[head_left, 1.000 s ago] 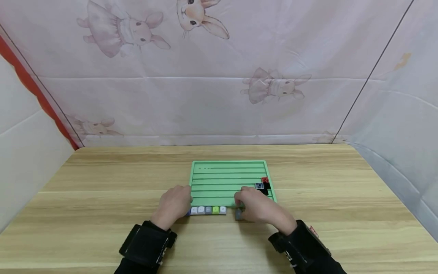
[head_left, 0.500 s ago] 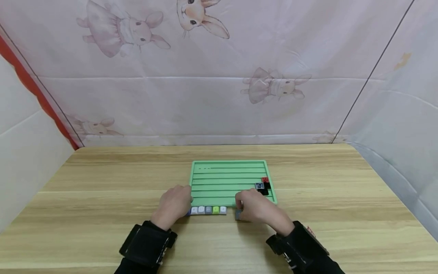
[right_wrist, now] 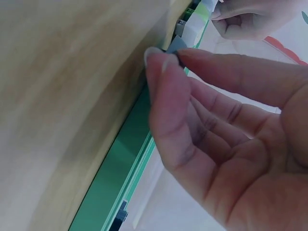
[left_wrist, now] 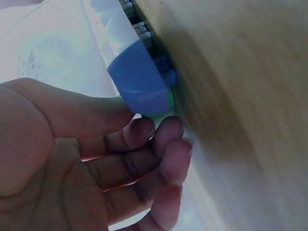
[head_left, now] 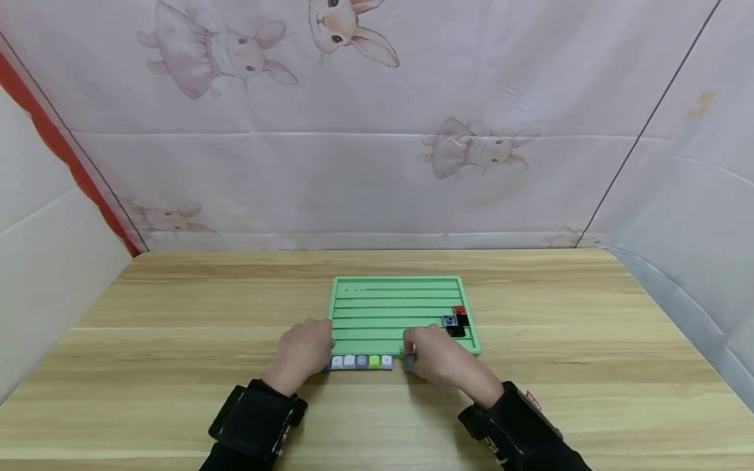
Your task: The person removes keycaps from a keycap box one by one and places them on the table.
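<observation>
Right hand (head_left: 434, 354) pinches a gray keycap (head_left: 409, 363) at the green tray (head_left: 377, 327)'s near edge; a loose pinch could drop it. Left hand (head_left: 303, 349) curls by the near-left corner, hold unclear.

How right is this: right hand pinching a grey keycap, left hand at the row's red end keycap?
One slip: the end keycap at the left hand is blue, not red, as the left wrist view shows. The right hand does pinch a grey keycap.
</observation>
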